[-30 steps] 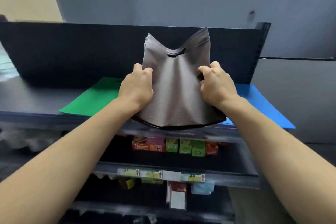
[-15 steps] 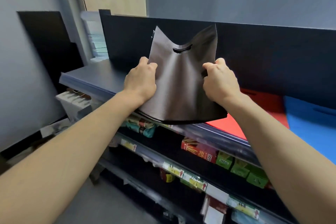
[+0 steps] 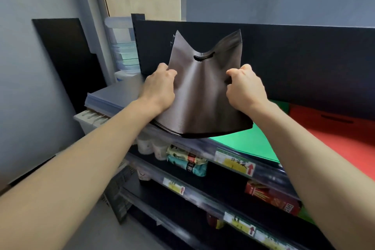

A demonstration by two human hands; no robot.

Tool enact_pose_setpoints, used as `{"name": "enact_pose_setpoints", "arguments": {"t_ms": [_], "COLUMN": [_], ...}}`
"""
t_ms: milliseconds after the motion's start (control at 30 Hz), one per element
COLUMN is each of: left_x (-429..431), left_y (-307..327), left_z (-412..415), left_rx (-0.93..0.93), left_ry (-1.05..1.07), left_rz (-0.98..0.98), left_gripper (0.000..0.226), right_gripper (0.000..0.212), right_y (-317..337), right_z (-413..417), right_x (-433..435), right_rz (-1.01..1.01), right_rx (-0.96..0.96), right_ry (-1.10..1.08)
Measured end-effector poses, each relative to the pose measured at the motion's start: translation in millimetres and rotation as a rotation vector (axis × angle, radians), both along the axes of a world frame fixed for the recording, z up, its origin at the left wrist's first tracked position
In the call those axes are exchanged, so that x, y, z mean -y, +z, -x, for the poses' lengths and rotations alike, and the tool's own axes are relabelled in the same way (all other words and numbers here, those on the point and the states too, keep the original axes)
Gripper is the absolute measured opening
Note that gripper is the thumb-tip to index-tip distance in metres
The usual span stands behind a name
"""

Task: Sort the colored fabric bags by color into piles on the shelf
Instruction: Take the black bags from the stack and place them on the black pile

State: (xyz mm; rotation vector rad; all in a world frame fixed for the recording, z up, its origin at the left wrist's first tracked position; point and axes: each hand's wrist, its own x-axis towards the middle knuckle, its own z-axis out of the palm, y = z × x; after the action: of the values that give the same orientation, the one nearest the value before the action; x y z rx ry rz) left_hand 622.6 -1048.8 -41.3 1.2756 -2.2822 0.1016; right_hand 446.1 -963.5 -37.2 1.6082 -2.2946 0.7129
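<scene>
Red up-arrows [image 3: 250, 169] on blurred shelf labels [image 3: 231, 160]

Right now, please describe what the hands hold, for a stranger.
Find the top shelf. Over its front edge, the left hand and right hand grip a bag bundle upright. It is grey, with a slot handle; beside it lie a green bag and a red bag.

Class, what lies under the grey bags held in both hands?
Under the grey bags, gripped by left hand and right hand, part of a green bag shows; the shelf beneath is hidden.

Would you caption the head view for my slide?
Left hand and right hand hold grey bags at shelf, near green bags and red bags.
</scene>
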Motion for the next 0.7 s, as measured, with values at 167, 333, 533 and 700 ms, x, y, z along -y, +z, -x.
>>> {"name": "enact_pose_setpoints", "arguments": {"t_ms": [167, 333, 533, 700], "left_x": [74, 137, 177, 196], "left_y": [5, 2, -11, -23], "left_z": [-39, -57, -62, -68], "left_rx": [0.058, 0.105, 0.121, 0.138], "left_ry": [-0.009, -0.087, -0.119, -0.098], "left_rz": [0.014, -0.031, -0.067, -0.074], "left_gripper": [0.043, 0.047, 0.045, 0.045], "right_gripper": [0.034, 0.028, 0.013, 0.013], "right_y": [-3, -5, -18, -32], "right_z": [-48, -72, -91, -94], "right_x": [64, 106, 137, 154], "right_rz": [-0.023, -0.064, -0.155, -0.227], "right_rx": [0.049, 0.094, 0.139, 0.167], "right_ry": [-0.054, -0.119, -0.133, -0.105]}}
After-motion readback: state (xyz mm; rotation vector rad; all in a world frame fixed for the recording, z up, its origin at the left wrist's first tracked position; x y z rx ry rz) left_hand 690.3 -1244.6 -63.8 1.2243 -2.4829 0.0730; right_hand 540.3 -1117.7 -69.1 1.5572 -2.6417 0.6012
